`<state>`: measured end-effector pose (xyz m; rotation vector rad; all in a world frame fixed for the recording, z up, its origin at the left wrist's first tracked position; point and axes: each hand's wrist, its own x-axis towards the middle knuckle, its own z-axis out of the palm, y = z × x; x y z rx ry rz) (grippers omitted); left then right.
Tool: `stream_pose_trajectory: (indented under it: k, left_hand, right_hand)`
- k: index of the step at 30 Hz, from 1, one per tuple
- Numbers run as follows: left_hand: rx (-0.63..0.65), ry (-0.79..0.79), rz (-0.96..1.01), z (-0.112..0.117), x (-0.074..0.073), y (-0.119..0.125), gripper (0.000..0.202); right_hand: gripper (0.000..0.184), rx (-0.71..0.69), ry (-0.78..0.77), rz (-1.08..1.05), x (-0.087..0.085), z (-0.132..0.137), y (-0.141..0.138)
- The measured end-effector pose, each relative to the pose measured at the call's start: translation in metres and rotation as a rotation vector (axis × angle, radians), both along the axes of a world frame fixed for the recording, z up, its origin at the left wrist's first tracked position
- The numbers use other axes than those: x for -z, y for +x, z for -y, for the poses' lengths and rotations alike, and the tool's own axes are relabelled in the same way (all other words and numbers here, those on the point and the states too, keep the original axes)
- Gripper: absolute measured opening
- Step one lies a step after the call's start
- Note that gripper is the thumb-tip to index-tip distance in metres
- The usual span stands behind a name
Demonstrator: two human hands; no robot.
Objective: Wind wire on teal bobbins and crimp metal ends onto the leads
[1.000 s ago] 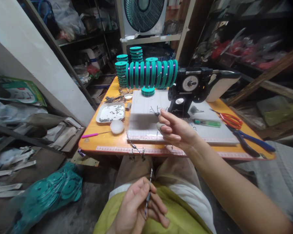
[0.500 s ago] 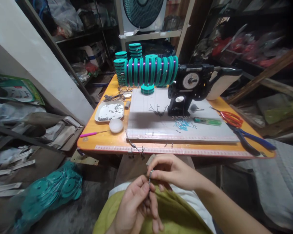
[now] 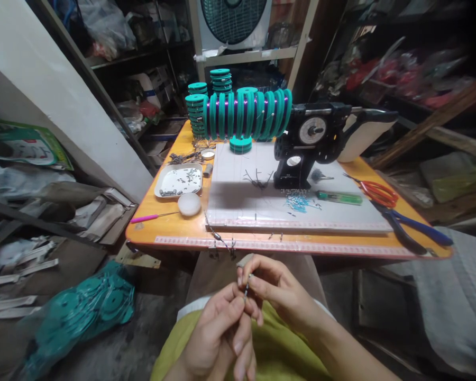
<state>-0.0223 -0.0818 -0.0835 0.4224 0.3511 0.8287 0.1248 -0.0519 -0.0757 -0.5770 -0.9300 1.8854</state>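
Above my lap, my left hand (image 3: 224,323) pinches the lower end of a thin dark strand with small silvery pieces (image 3: 246,290). The upper end of that strand sits between the thumb and index finger of my right hand (image 3: 280,283). A greyish cover (image 3: 245,260) is on a fingertip of the right hand. Both hands are close together, just in front of the table edge. What the curled lower fingers may hold is hidden. Near them, a dark line with beads and small metal fittings (image 3: 221,241) hangs over the edge.
On the orange table (image 3: 145,227) stand a black winding device (image 3: 295,143) with a row of green spools (image 3: 246,114), a white tray (image 3: 157,185) of small metal parts, and a round white container (image 3: 189,205). Pliers (image 3: 416,227), scissors (image 3: 381,193) and a green-handled tool (image 3: 339,197) lie right.
My hands have drawn slightly closer together, and the left fingers have shifted around the strand. It stays pinched between both hands. The view has shifted a little.
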Motion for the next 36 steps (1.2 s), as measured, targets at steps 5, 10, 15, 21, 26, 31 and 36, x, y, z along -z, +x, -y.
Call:
stream_pose_trajectory:
  k: [5, 10, 15, 21, 26, 31, 36]
  left_hand:
    - [0.006, -0.037, -0.052, -0.001, -0.002, 0.0, 0.032]
    - [-0.019, -0.045, -0.121, 0.002, -0.001, -0.001, 0.041]
    - [0.065, -0.03, -0.175, 0.007, 0.005, -0.007, 0.036]
    - [0.096, 0.242, -0.653, 0.001, 0.005, -0.019, 0.038]
    - [-0.252, 0.709, -1.122, -0.024, -0.007, -0.015, 0.026]
    - [-0.339, 0.513, -0.622, -0.069, -0.031, 0.024, 0.045]
    - [-0.262, 0.401, -0.383, -0.102, -0.045, 0.05, 0.027]
  right_hand:
    - [0.011, -0.014, -0.002, -0.021, 0.003, -0.001, 0.002]
    - [0.013, -0.03, -0.022, 0.055, 0.005, -0.004, 0.009]
    - [0.017, -0.01, -0.051, 0.112, 0.01, -0.003, 0.011]
    - [0.024, -0.02, -0.069, 0.178, 0.006, -0.002, 0.015]
    - [0.028, -0.003, 0.028, 0.469, -0.007, -0.001, 0.026]
    - [0.019, 0.076, 0.441, 0.981, -0.028, -0.007, 0.045]
    - [0.022, 0.135, 0.553, 1.08, -0.066, -0.032, 0.072]
